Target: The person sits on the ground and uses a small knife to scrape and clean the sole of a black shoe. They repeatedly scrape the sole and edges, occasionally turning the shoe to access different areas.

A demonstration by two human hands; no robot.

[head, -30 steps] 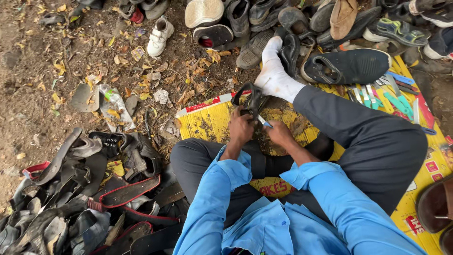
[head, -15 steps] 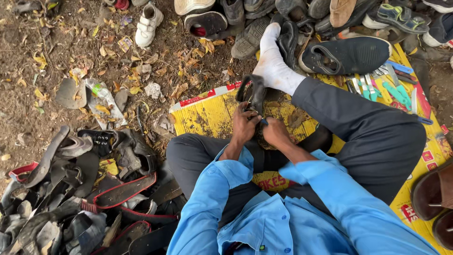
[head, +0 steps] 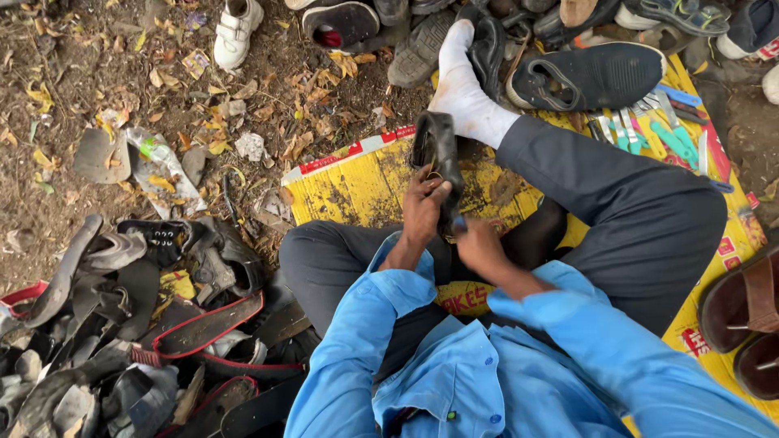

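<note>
I sit cross-legged on a yellow printed mat [head: 357, 182] in a blue shirt and dark trousers. My left hand [head: 423, 207] grips a black shoe [head: 438, 154] that stands on end in front of me, beside my white-socked foot [head: 462, 93]. My right hand [head: 479, 243] is closed at the shoe's lower edge, with a small blue piece showing at its fingertips; what it is stays unclear.
A pile of worn black sandals and straps [head: 122, 324] lies at my left. Several shoes line the top, among them a black slip-on shoe [head: 592, 73] and a white child's shoe [head: 235, 32]. Hand tools with green and blue handles [head: 657, 130] lie on the mat at right. Brown sandals [head: 742, 316] sit at the right edge.
The view has shifted slightly. Both hands stay on the black shoe, which now stands more upright between them; my right hand has dropped lower along it.
</note>
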